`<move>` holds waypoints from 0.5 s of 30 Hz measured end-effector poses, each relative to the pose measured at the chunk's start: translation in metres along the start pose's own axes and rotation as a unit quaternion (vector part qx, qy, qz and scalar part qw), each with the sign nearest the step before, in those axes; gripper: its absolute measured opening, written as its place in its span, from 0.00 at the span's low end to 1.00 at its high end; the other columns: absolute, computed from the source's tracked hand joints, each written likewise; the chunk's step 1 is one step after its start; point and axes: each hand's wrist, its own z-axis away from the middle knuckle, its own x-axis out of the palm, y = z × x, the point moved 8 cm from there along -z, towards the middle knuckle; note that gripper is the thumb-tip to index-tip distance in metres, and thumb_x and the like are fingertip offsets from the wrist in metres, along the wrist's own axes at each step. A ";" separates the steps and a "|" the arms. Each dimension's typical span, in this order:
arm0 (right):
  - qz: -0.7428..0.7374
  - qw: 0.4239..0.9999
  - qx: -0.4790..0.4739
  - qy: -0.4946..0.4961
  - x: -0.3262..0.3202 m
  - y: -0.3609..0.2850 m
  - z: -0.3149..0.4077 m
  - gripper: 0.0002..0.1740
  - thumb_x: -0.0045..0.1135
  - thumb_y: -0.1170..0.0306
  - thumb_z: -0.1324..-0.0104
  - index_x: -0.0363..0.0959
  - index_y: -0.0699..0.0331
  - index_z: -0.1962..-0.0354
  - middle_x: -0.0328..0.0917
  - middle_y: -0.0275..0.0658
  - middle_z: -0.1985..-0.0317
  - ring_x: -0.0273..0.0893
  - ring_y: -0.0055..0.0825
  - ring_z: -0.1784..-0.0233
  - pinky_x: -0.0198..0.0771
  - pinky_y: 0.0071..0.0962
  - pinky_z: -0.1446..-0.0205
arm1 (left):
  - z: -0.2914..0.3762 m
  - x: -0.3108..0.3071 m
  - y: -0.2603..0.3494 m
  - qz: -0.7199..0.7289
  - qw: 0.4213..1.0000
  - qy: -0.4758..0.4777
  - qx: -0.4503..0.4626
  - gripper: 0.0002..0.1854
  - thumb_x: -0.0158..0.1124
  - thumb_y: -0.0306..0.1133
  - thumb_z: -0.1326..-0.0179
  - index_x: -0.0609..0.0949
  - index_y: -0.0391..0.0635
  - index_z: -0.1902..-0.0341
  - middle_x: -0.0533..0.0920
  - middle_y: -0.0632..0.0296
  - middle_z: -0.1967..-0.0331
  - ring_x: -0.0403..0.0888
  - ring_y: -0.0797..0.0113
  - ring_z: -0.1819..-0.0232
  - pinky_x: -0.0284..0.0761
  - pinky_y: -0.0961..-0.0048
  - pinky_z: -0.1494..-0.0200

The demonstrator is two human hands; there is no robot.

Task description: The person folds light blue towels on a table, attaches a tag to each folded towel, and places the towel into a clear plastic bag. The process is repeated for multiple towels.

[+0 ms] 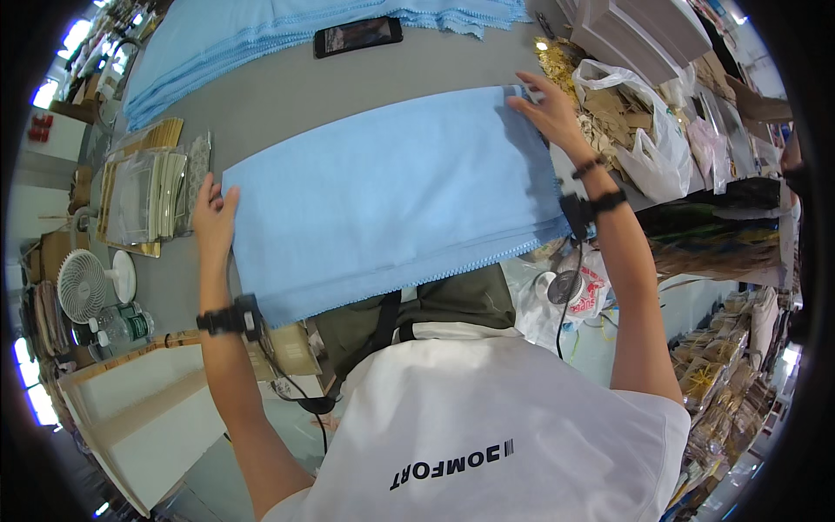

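A light-blue cloth [385, 196] with a scalloped trim lies folded into a broad rectangle before me, its near edge overhanging the grey table. At its left edge is my left hand [216, 218], thumb along the cloth and fingers apart. My right hand [551, 114] is over the far right corner, thumb and forefinger spread, with the thumb at the fabric. Neither hand has visibly closed on the cloth. Farther off, a stack of similar blue cloths [261, 36] covers the back of the table, and a smartphone [359, 37] lies at its front edge.
Clear-wrapped frames or packets [140, 196] are stacked at left, near a white fan [81, 286] and plastic bottles [124, 326]. To the right, a white plastic bag [659, 156] sits by brown paper scraps and gold material [554, 62]. Grey boxes [639, 32] stand behind.
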 end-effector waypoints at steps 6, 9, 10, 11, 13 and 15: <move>0.045 0.998 0.041 0.023 0.023 -0.003 -0.038 0.19 0.67 0.55 0.26 0.85 0.65 0.58 0.84 0.46 0.71 0.80 0.46 0.67 0.75 0.38 0.60 | -0.051 0.023 0.020 -0.056 0.992 -0.079 -0.084 0.21 0.71 0.43 0.27 0.85 0.37 0.44 0.86 0.58 0.49 0.82 0.69 0.47 0.78 0.70 0.42; 0.034 0.994 0.000 0.103 -0.017 -0.029 -0.022 0.18 0.61 0.57 0.21 0.83 0.64 0.61 0.79 0.46 0.73 0.75 0.43 0.71 0.71 0.38 0.65 | -0.033 -0.010 0.037 0.143 0.988 0.030 -0.054 0.16 0.71 0.38 0.27 0.84 0.39 0.45 0.85 0.57 0.49 0.82 0.67 0.47 0.78 0.70 0.40; 0.026 0.993 -0.011 0.117 -0.030 -0.035 -0.010 0.17 0.61 0.57 0.21 0.83 0.64 0.61 0.79 0.45 0.72 0.75 0.42 0.72 0.71 0.37 0.65 | -0.017 -0.023 0.043 0.199 0.979 0.052 -0.010 0.15 0.71 0.38 0.27 0.84 0.40 0.45 0.85 0.58 0.49 0.82 0.67 0.47 0.77 0.70 0.40; 0.017 0.991 -0.029 0.128 -0.042 -0.042 0.003 0.16 0.61 0.58 0.21 0.83 0.63 0.60 0.79 0.45 0.72 0.76 0.41 0.72 0.71 0.36 0.65 | 0.002 -0.038 0.050 0.260 0.961 0.071 0.056 0.14 0.71 0.37 0.26 0.84 0.40 0.46 0.85 0.58 0.50 0.82 0.67 0.47 0.77 0.69 0.39; 0.009 0.994 -0.031 0.104 -0.057 -0.047 0.038 0.12 0.59 0.63 0.20 0.81 0.64 0.60 0.80 0.43 0.69 0.79 0.39 0.69 0.73 0.33 0.63 | 0.044 -0.056 0.040 0.283 0.956 0.064 0.050 0.12 0.69 0.32 0.26 0.81 0.42 0.45 0.82 0.61 0.50 0.79 0.70 0.44 0.73 0.69 0.36; -0.023 0.995 -0.070 0.064 -0.061 -0.057 0.076 0.07 0.63 0.69 0.24 0.81 0.64 0.61 0.83 0.41 0.63 0.82 0.40 0.63 0.75 0.32 0.59 | 0.084 -0.068 0.035 0.233 0.969 0.041 0.071 0.12 0.71 0.31 0.28 0.82 0.40 0.47 0.83 0.58 0.49 0.79 0.67 0.43 0.74 0.65 0.35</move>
